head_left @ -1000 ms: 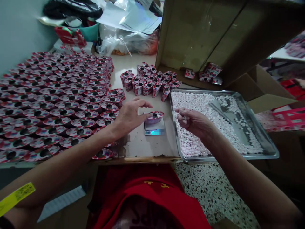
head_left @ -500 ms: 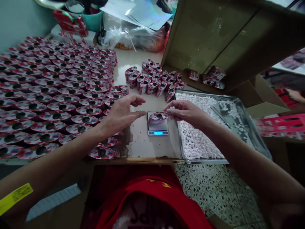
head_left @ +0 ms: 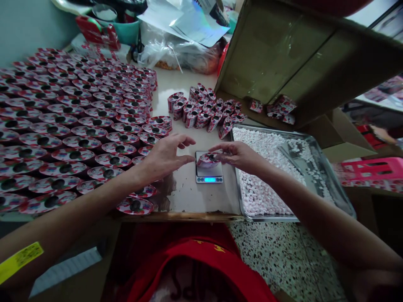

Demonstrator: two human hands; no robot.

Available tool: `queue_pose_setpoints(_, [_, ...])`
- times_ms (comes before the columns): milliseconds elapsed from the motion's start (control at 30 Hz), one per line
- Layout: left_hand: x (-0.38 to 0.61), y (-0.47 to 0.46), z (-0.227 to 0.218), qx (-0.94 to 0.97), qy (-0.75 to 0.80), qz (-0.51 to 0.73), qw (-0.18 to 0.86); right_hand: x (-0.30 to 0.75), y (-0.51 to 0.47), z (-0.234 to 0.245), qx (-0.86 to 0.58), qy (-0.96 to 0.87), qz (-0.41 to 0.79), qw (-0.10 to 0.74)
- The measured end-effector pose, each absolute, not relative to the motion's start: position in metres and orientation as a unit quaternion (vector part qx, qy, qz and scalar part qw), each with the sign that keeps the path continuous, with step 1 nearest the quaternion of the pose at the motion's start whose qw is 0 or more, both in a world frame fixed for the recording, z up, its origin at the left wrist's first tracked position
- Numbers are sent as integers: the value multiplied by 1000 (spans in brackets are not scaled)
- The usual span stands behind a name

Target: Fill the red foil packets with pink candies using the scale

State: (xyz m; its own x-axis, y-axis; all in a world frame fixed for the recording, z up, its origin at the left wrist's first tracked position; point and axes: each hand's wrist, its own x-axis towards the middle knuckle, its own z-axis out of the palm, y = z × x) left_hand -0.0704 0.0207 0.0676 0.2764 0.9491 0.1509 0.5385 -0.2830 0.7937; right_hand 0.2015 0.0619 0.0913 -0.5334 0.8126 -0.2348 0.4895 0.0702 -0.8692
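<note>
A small oval red-and-white printed container (head_left: 206, 160) with a dark round hole in its top rests, slightly tilted, on a digital scale (head_left: 209, 174) with a lit blue display. The digits are too blurred to read. My right hand (head_left: 241, 157) has its fingers closed around the container's right end, the index finger reaching over the top. To the left of the scale, my left hand (head_left: 168, 156) hovers with thumb and fingers apart, holding nothing. Right of the scale, a metal tray (head_left: 248, 217) holds many small white pieces (head_left: 267, 191), partly hidden beneath my right forearm.
Rows of matching containers (head_left: 78, 142) fill the table's left side, and a smaller cluster (head_left: 204, 110) stands behind the scale. A cardboard box (head_left: 277, 54) lies open at back right with several packs inside. A metal scraper (head_left: 291, 159) lies in the tray. Plastic bags (head_left: 185, 54) sit at the back.
My right hand has moved left from beside the container to its top and right end; the white pieces at its fingertips no longer show. The container has tilted slightly. My left hand stays open.
</note>
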Motion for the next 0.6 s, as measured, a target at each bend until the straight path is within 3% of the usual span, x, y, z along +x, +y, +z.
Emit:
queue_pose_setpoints(200, [-69,23,65,727,516,316,327,202,66,90,-484,-703,497,158])
queue_pose_setpoints(433, [-71,23,66,723,507,303,359,238,74,98,-598,-421,608,310])
queue_pose_setpoints(600, [-61,24,70,725,510,288,362,249,66,100,-588,-341,668,303])
